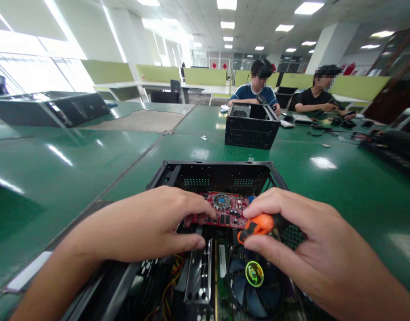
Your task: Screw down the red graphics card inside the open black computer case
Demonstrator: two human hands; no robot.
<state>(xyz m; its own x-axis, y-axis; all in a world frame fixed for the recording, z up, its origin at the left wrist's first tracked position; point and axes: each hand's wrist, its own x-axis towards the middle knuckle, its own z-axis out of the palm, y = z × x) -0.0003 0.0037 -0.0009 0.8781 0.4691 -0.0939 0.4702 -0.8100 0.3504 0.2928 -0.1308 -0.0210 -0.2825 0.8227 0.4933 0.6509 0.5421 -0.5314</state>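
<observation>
A black computer case (225, 171) lies open in front of me. Inside it, toward the far wall, is a red graphics card (235, 206) with a small round fan. My left hand (158, 223) reaches over the case, fingertips at the card's left part, thumb held apart below. Between thumb and fingers of my right hand (301, 236) is the orange-and-black handle of a screwdriver (261, 224); its shaft is hidden. The right fingertips are beside the card's right end, above a large black cooling fan (255, 285). A metal drive bracket (198, 276) sits left of that fan.
Yellow and dark cables (171, 285) run inside the case at lower left. Across the green table (125, 151) stands another black case (252, 129), with two people working behind it. A further case (51, 109) lies far left; dark equipment (392, 149) is at right.
</observation>
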